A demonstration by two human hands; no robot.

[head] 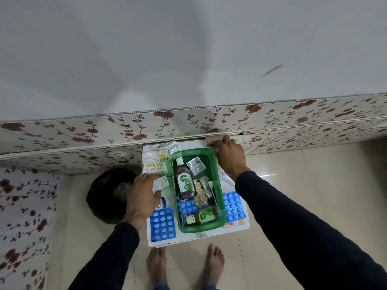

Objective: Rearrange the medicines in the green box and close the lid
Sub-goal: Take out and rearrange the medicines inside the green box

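Green box (217,183) sits lidless between both hands, Dettol bottles (184,181) and a blister strip (195,165) inside. Left hand (142,195) pinches a white leaflet (160,182) just beside it. Right hand (229,155) rests curled past its far corner, holding nothing visible.

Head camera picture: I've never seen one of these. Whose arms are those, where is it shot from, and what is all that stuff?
No machine here: a person wears a camera on the head, looking down at their own arms and bare feet. The green box sits open on a small white table, holding two Dettol bottles and pill strips. Blue pill sheets lie beside it. The left hand rests on a white packet; whether it grips is unclear. The right hand touches the flowered ledge behind the box.
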